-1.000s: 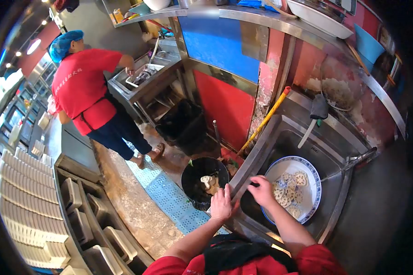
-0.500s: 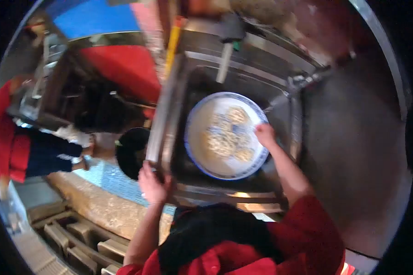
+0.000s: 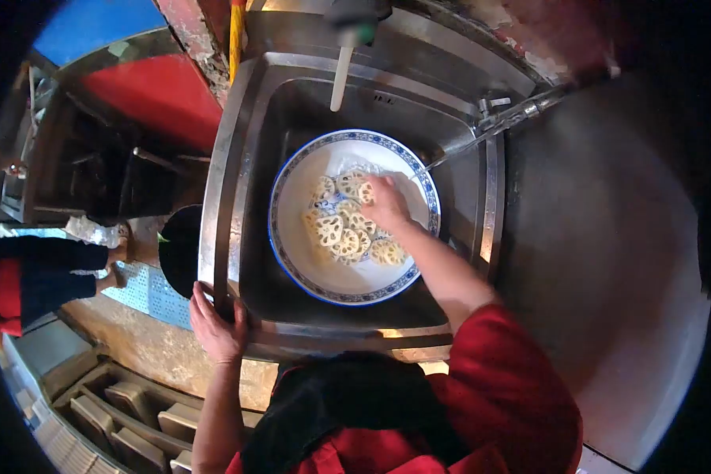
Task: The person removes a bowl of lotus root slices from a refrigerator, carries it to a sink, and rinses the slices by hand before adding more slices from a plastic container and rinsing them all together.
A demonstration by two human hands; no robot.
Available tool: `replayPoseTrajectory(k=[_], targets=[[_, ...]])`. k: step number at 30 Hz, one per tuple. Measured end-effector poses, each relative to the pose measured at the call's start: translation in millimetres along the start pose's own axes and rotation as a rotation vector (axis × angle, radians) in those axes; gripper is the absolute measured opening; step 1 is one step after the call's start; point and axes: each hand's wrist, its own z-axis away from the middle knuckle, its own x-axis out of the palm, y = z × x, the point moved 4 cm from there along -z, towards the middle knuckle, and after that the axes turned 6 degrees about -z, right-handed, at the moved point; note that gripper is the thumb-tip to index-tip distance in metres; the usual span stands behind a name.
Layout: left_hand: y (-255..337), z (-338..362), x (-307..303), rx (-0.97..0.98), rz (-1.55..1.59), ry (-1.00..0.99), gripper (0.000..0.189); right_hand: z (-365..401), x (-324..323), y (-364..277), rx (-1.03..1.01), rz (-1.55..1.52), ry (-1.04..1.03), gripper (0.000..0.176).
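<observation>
A large white bowl (image 3: pixel 292 253) with a blue patterned rim sits in the metal sink (image 3: pixel 253 182). Pale slices with holes (image 3: pixel 329 230), like lotus root, lie in water inside it. My right hand (image 3: pixel 385 204) reaches into the bowl, its fingers curled at a slice near the upper middle; the fingertips are partly hidden. My left hand (image 3: pixel 220 325) rests on the sink's front left corner, fingers spread and holding nothing. Water runs from the faucet (image 3: pixel 521 114) into the bowl at its right side.
A white-handled tool (image 3: pixel 341 77) hangs over the sink's back edge. Left of the sink is a dark round container (image 3: pixel 183 249). Another person (image 3: pixel 51 268) stands at the far left. A metal counter (image 3: pixel 600 237) extends to the right, and a divided bin (image 3: pixel 126 419) sits at lower left.
My right hand has gone from the bowl's right rim into the slices. The view has shifted, so the sink and bowl appear further left. Water now runs visibly from the faucet.
</observation>
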Motion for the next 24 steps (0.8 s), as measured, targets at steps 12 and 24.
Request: replayPoseTrajectory(k=[12,24], targets=[[2,-1,-3,0.007,0.002,-0.010,0.076,23,-72,28,0.427,-1.079,-0.235,0.053],[4,0,-5,0.046,-0.010,0.023,0.075,22,-77,39,0.320,-1.278,-0.372,0.047]])
